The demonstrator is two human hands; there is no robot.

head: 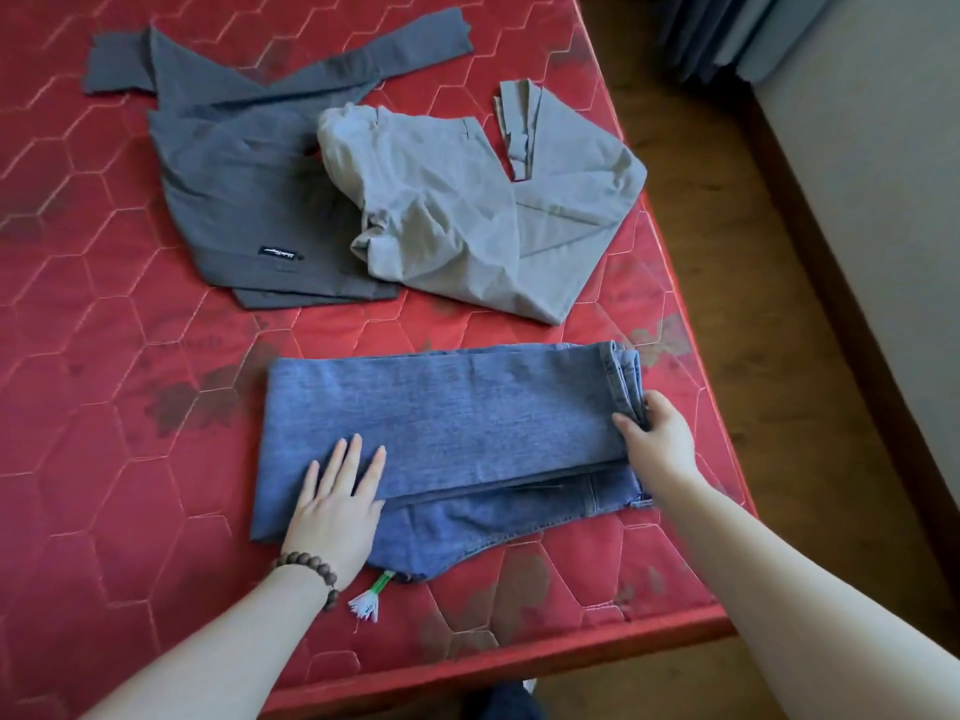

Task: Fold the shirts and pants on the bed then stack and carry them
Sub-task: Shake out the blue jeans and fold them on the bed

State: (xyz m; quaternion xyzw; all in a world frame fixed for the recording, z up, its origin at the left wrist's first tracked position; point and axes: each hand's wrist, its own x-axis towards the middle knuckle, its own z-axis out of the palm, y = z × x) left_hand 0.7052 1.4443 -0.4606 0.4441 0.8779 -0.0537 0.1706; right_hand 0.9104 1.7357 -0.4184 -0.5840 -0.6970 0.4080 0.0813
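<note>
The blue jeans (pixel 441 439) are lying half-folded near the bed's (pixel 104 407) front right corner. The left hand (pixel 335 506) is pressing flat on their left end, fingers straight and spread. The right hand (pixel 657 439) is gripping the stacked hem layers at the right end, fingers curled around the edge.

The main risk, as I judge it, is the layers sliding apart as the right end is being lifted over: the lower layer is already poking out unevenly along the near side, and denim this thick could spring open. The right end is also sitting close to the bed's right edge, so a loose pull could drag it off.

Behind, toward the middle of the bed, a dark grey shirt (pixel 234 189) and a light grey garment (pixel 467 210) are lying unfolded and overlapping, clear of the jeans. A green tassel (pixel 371 597) is peeking out beside the left wrist.
</note>
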